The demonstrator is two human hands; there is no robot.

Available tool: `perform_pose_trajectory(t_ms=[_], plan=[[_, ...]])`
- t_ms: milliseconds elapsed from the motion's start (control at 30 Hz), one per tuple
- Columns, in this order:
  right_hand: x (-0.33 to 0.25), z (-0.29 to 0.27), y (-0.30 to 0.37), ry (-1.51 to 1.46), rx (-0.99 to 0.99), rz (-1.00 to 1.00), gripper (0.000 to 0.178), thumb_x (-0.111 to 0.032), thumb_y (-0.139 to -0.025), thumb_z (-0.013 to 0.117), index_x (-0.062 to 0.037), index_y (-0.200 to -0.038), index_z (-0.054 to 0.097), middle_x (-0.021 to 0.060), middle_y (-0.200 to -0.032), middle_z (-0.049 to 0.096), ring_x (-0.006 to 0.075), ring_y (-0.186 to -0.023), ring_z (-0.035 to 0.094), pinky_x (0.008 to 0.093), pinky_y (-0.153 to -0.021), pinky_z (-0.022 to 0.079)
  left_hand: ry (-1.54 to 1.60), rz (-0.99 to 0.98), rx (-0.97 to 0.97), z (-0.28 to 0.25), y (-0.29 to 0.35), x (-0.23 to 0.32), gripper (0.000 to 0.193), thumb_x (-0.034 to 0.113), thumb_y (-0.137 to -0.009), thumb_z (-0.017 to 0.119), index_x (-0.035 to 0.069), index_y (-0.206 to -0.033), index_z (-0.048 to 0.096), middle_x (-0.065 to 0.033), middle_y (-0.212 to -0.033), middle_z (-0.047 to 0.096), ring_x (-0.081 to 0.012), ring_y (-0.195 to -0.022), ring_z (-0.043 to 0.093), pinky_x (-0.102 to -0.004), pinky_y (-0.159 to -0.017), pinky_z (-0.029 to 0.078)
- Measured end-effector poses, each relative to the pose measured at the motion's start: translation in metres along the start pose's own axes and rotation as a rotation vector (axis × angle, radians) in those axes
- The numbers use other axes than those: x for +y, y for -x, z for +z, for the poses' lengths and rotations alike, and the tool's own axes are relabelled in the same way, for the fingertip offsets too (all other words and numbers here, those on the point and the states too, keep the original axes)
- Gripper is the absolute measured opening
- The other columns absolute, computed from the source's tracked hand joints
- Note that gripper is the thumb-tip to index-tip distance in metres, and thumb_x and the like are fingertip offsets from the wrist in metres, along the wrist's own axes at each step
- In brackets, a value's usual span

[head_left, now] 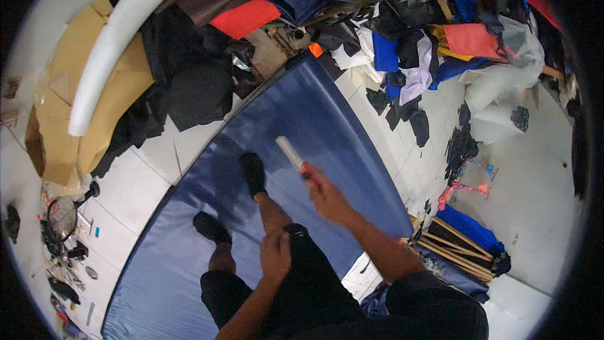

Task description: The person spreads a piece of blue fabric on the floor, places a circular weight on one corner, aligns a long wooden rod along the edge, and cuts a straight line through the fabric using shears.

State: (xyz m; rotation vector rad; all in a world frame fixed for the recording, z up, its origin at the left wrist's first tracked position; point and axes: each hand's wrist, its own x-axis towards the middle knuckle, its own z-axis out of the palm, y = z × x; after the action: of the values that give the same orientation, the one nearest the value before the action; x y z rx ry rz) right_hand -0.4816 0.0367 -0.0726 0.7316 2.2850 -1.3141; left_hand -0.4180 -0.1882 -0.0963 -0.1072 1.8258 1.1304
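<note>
My right hand [327,198] is closed around the red handle of a slim tool with a long, pale, blade-like end [290,151]. Its exact kind is unclear. The tool is over a large, shiny dark-blue sheet [327,119], angled away to the left, and I cannot tell whether its tip touches the sheet. By my knee, at the edge of my black shorts, my left hand [275,255] is curled into a loose fist, with nothing seen sticking out of it. My feet in black socks [253,173] rest on the sheet.
Heaps of black, red, blue and white material scraps [402,56] lie beyond the sheet on white floor tiles. At the far left, a white roll [116,50] leans over brown cardboard [56,107]. Wooden slats [456,255] are at the right; a racket [62,215] and small items lie left.
</note>
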Motion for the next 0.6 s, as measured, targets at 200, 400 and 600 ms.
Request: perform_pose_trajectory(t_ms=[200, 400, 600], plan=[[0.034, -0.139, -0.164, 0.556, 0.097, 0.014, 0.051, -0.025, -0.102, 0.046, -0.0240, -0.151, 0.031, 0.0232, -0.107, 0.066, 0.0376, -0.092, 0.067, 0.0451, -0.080, 0.052, -0.368, 0.274, 0.186, 0.096, -0.019, 0.018, 0.037, 0.037, -0.089, 0.057, 0.007, -0.106, 0.069, -0.0185, -0.125, 0.058, -0.0410, -0.123, 0.048, -0.0551, -0.104, 0.034], [0.026, -0.192, -0.283, 0.799, 0.000, -0.181, 0.053, -0.023, -0.101, 0.046, -0.0272, -0.151, 0.030, 0.0268, -0.083, 0.065, 0.0450, -0.074, 0.064, 0.0518, -0.068, 0.049, -0.342, -0.018, 0.131, 0.114, -0.058, 0.048, 0.035, 0.034, -0.080, 0.061, 0.009, -0.103, 0.069, -0.0135, -0.126, 0.057, -0.0367, -0.124, 0.045, -0.0595, -0.103, 0.030], [0.039, -0.197, -0.330, 1.002, -0.085, -0.254, 0.059, -0.022, -0.100, 0.049, -0.0296, -0.153, 0.024, 0.0250, -0.069, 0.058, 0.0403, -0.063, 0.062, 0.0519, -0.060, 0.048, -0.359, -0.106, 0.093, 0.113, -0.080, 0.063, 0.033, 0.034, -0.077, 0.064, 0.011, -0.101, 0.069, -0.0105, -0.123, 0.058, -0.0355, -0.121, 0.047, -0.0574, -0.100, 0.032]])
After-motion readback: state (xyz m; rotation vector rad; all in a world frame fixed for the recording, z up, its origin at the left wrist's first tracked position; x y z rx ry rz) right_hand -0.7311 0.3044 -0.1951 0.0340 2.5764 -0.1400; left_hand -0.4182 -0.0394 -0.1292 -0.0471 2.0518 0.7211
